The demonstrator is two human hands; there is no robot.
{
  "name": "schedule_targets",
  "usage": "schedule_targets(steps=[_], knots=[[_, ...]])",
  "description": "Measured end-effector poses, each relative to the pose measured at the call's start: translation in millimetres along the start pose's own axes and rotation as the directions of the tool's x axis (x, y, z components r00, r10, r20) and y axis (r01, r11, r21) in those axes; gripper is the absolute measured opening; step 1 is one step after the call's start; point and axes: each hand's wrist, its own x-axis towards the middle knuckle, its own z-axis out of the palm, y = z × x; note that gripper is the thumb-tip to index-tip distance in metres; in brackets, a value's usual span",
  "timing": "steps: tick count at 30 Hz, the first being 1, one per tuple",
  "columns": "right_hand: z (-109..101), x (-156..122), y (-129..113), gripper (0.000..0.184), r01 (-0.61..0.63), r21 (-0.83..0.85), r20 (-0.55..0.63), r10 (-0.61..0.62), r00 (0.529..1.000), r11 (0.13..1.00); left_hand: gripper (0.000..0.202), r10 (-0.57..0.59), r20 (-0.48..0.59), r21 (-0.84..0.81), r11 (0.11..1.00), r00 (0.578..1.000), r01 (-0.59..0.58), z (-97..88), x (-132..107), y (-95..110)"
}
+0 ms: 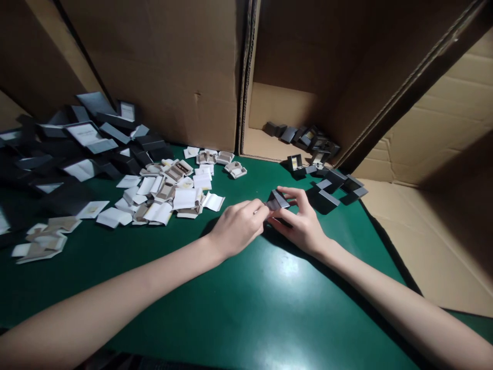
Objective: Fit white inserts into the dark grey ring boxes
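Note:
A small dark box (278, 200) is held between my two hands above the green table (246, 308). My right hand (302, 221) grips it from the right, thumb below and fingers over its far side. My left hand (241, 226) is closed in a pinch at the box's left edge; its fingertips hide whatever lies between them. Left of my hands lies a heap of folded white and grey card inserts (185, 199). To the right of the box, several dark box pieces (327, 198) rest on the table.
Dark boxes and lids with white insides (84, 136) are piled at the far left. A cardboard carton (283, 144) at the back holds more small dark boxes (308, 136). Tall cardboard (162, 72) walls the back, and a cardboard flap (431, 246) lies on the right.

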Motion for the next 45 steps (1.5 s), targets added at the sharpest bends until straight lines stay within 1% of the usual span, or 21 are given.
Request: schedule_targets(steps=[5, 9, 13, 16, 19, 22, 25, 27, 32, 38, 40, 42, 45], knots=[[0, 0, 1, 0.007, 0.016, 0.007, -0.020, -0.016, 1.000, 1.000, 0.010, 0.044, -0.099, -0.068, 0.996, 0.994, -0.051, 3.5, -5, -5], [1, 0, 3, 0.010, 0.024, 0.042, -0.071, -0.021, 0.997, 0.999, 0.017, 0.107, -0.145, -0.019, 0.994, 0.984, -0.110, 4.1, -6, -8], [2, -1, 5, 0.007, 0.033, 0.088, -0.084, -0.025, 0.996, 0.996, 0.021, 0.123, -0.147, 0.019, 0.992, 0.981, -0.121, 5.3, -6, -8], [3, -2, 6, 0.003, 0.041, 0.076, -0.099, -0.034, 0.995, 0.996, 0.021, 0.125, -0.142, 0.056, 0.991, 0.982, -0.118, 6.4, -5, -7], [3, -2, 6, 0.004, 0.026, 0.048, -0.094, -0.021, 0.995, 0.999, 0.020, 0.141, -0.125, 0.112, 0.986, 0.982, -0.127, 7.4, -4, -6], [3, -1, 5, 0.004, 0.014, 0.061, -0.091, -0.009, 0.996, 0.998, 0.019, 0.132, -0.125, 0.117, 0.986, 0.983, -0.118, 8.2, -4, -6], [4, -1, 4, 0.005, 0.009, 0.070, -0.089, -0.002, 0.996, 0.998, 0.019, 0.122, -0.142, 0.097, 0.989, 0.982, -0.109, 8.1, -4, -7], [4, -1, 3, 0.006, 0.004, 0.059, -0.088, 0.001, 0.996, 0.998, 0.018, 0.115, -0.130, 0.086, 0.991, 0.985, -0.105, 6.8, -4, -7], [3, -2, 4, 0.008, 0.002, 0.068, -0.072, 0.003, 0.997, 0.998, 0.013, 0.087, -0.029, 0.034, 0.996, 0.996, -0.086, 0.1, -5, -6], [2, -1, 10, 0.004, 0.029, 0.167, -0.042, -0.022, 0.999, 0.986, 0.014, 0.076, 0.046, -0.043, 0.996, 0.996, -0.074, -5.7, -6, -10], [2, -1, 13, 0.005, 0.029, 0.192, -0.043, -0.021, 0.999, 0.981, 0.015, 0.076, 0.046, -0.081, 0.994, 0.996, -0.072, -5.8, -6, -13], [1, -1, 14, 0.006, 0.036, 0.191, -0.039, -0.029, 0.999, 0.981, 0.015, 0.065, 0.023, -0.134, 0.989, 0.998, -0.061, -4.7, -6, -15], [-1, -1, 14, 0.009, 0.070, 0.136, -0.034, -0.066, 0.997, 0.988, 0.014, 0.000, -0.035, -0.247, 0.969, 0.999, -0.009, -1.4, -6, -14]])
